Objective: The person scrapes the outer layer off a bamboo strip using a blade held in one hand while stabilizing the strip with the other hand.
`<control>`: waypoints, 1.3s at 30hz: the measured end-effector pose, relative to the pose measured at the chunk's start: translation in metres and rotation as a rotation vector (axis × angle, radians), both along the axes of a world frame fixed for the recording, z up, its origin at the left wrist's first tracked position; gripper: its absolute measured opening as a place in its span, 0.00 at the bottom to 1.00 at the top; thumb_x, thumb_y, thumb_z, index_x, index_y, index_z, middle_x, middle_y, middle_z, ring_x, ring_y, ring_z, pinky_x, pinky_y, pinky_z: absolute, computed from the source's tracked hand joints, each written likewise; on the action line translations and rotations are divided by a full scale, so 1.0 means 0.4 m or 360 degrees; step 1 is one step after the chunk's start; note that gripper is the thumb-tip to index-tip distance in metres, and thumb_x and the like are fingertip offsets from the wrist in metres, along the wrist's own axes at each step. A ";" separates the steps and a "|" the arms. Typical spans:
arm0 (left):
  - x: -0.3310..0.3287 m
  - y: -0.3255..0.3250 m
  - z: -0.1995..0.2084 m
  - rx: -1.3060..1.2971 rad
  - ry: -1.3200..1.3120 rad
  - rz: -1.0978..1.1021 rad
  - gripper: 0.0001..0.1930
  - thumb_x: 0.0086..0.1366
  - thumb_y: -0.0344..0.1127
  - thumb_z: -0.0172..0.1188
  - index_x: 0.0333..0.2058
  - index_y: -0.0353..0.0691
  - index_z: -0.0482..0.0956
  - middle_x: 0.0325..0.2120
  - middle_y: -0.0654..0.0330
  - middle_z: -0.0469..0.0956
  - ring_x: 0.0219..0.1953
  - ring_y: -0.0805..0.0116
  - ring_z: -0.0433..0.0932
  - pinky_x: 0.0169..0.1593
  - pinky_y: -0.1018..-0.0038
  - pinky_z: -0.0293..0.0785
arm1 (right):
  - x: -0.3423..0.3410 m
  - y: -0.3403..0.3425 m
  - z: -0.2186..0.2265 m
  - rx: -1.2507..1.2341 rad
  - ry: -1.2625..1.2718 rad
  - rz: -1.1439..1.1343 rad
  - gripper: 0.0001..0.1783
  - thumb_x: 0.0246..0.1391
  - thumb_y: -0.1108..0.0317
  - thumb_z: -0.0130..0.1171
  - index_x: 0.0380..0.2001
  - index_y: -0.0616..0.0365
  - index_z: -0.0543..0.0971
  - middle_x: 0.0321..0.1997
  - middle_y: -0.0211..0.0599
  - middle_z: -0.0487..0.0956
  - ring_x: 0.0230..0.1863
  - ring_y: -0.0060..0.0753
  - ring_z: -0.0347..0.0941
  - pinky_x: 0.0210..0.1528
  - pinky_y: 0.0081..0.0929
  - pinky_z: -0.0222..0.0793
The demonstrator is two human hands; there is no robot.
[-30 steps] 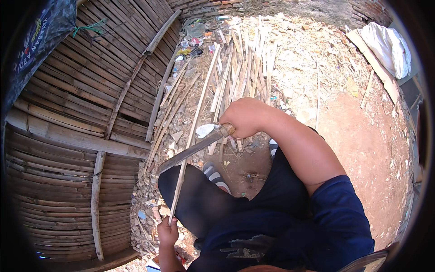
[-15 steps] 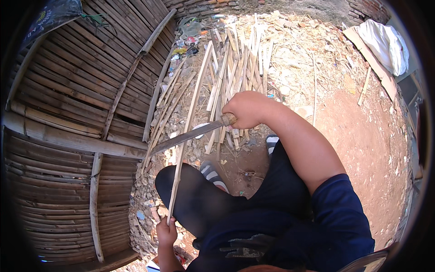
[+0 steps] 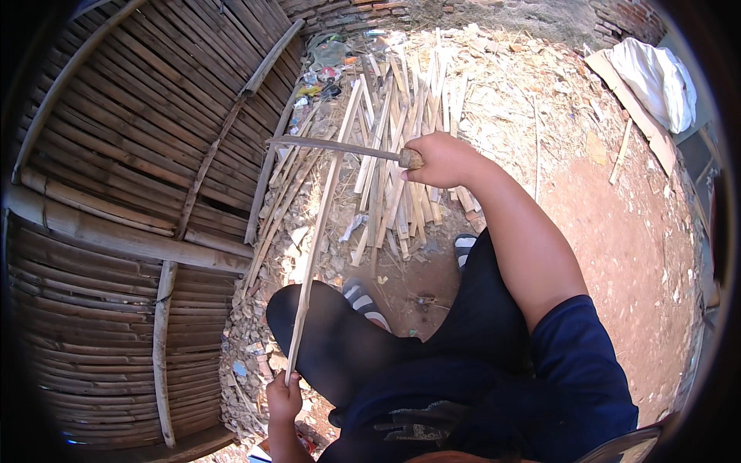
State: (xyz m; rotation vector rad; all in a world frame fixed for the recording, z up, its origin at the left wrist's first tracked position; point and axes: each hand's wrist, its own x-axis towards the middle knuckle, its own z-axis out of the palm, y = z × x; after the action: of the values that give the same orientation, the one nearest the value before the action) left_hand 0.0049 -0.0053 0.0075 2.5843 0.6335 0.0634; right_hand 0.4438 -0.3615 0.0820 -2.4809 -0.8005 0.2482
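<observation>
**Long, pale, split-bamboo-like strip [image 3: 317, 239] crossed by a long, dark metal knife with a brown handle [image 3: 412, 159]**

Seen from where I stand, the strip runs from lower left of centre up toward the upper middle of the frame, passing over the black-trousered left knee [image 3: 309, 324]. The left hand [image 3: 285, 397], lower left, has its fingers closed about the near end. The right hand [image 3: 441, 160], upper centre, has its fingers clenched round the handle; the blade lies across the strip near its far end, though contact cannot be confirmed.

The strip should handle as light and springy, stiff along its length, liable to splinter at its edges; the near end, away from the blade, appears the sound place to grip. The knife looks rigid and heavier, best held by its handle alone.

Beyond lies a loose heap of pale, narrow wooden strips [image 3: 399, 197] on littered ground; a brown slatted bamboo wall [image 3: 85, 255] fills the left.
</observation>
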 end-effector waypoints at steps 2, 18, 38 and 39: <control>-0.005 0.006 -0.020 -0.0037 -0.0063 0.0006 0.17 0.72 0.43 0.56 0.30 0.34 0.79 0.13 0.52 0.72 0.17 0.57 0.74 0.25 0.64 0.68 | -0.044 0.027 0.010 -0.0106 0.0032 0.0228 0.29 0.50 0.52 0.69 0.51 0.59 0.81 0.45 0.52 0.83 0.49 0.54 0.79 0.52 0.45 0.74; -0.008 0.009 -0.017 0.0005 -0.0055 0.0004 0.18 0.72 0.43 0.56 0.29 0.34 0.78 0.13 0.51 0.72 0.16 0.53 0.74 0.24 0.63 0.67 | 0.033 -0.003 -0.028 0.0138 -0.0208 -0.0258 0.25 0.51 0.52 0.68 0.47 0.57 0.81 0.39 0.51 0.83 0.45 0.56 0.80 0.49 0.47 0.75; -0.009 0.018 -0.017 0.0035 -0.0014 -0.0012 0.16 0.71 0.43 0.57 0.29 0.35 0.79 0.14 0.50 0.72 0.18 0.50 0.75 0.25 0.61 0.68 | -0.028 0.029 0.013 -0.0041 -0.0110 -0.0154 0.28 0.52 0.52 0.66 0.53 0.55 0.81 0.47 0.50 0.83 0.51 0.52 0.79 0.54 0.45 0.75; -0.006 0.017 -0.018 0.0017 -0.0029 -0.0012 0.16 0.71 0.43 0.57 0.29 0.35 0.79 0.14 0.50 0.73 0.18 0.50 0.75 0.25 0.61 0.68 | -0.040 0.036 0.013 -0.0103 -0.0082 0.0014 0.28 0.51 0.52 0.67 0.53 0.54 0.81 0.47 0.50 0.83 0.51 0.52 0.79 0.54 0.45 0.75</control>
State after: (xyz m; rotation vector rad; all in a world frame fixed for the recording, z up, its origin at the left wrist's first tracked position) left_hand 0.0026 0.0015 0.0004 2.5934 0.6180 0.0882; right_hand 0.4279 -0.3472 0.0871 -2.5539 -0.8374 0.2173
